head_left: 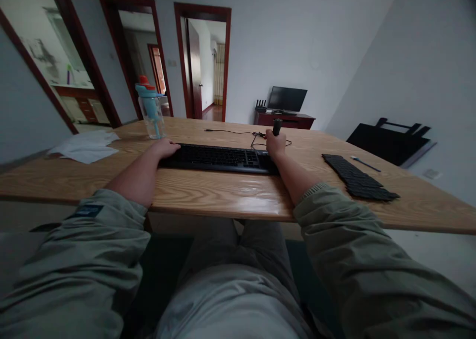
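Hands at a black keyboard on a wooden tabletop

Head view only. Left hand (166, 147) laid flat on the left end of the black keyboard (219, 158), fingers spread loosely, clamped on nothing. Right hand (275, 144) at the keyboard's right end, grip closed around a small dark tool (277, 126) held upright, its top poking above the fist. Keyboard lying lengthwise across the middle of the tabletop (223, 193), near the front edge, with its thin cable (238, 132) trailing back and looping behind the right hand.

Around it: a clear water bottle (150, 108) with a blue lid standing upright behind the left hand, well apart from the keyboard. White sheets of paper (87, 146) spread at the far left. To the right, a flat black slab of loose keycaps (357, 177) set at an angle, with a thin blue-tipped stick (365, 164) just beside it. Nothing lying between either hand and the keyboard. Beyond the tabletop, a dark monitor (287, 99) on a low red cabinet (284, 119), and a black folded frame (388, 141) resting against the right wall.
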Available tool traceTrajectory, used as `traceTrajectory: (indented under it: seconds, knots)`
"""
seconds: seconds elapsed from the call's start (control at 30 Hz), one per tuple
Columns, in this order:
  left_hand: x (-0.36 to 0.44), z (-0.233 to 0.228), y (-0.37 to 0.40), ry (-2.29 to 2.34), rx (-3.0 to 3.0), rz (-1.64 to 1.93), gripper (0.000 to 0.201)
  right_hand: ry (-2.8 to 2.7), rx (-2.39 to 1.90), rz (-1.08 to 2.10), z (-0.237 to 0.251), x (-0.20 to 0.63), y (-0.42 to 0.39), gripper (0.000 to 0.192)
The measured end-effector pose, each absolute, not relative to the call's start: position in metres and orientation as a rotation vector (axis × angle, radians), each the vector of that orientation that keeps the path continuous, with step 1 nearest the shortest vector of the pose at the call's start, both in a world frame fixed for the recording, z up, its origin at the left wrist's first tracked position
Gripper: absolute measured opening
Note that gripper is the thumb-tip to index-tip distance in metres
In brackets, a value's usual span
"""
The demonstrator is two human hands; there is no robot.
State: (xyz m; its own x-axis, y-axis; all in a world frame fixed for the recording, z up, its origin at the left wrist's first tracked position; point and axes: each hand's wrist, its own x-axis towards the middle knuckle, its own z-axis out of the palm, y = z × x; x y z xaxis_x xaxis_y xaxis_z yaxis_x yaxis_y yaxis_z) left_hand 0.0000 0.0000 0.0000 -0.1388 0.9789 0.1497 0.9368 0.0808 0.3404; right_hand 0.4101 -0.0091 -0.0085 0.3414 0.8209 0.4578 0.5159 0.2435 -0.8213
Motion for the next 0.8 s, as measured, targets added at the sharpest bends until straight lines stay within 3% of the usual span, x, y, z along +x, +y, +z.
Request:
traceTrajectory:
  seconds: [0.23,0.8]
  knots:
    - [0.0,0.0,0.001,2.245,1.957,0.528,0.032,-1.129,-1.433,0.267,-0.003,0.402,0.001,0.024]
    - [0.002,-0.001,0.002,2.269,1.957,0.499,0.037,-1.192,-1.603,0.189,0.007,0.398,0.018,0.036]
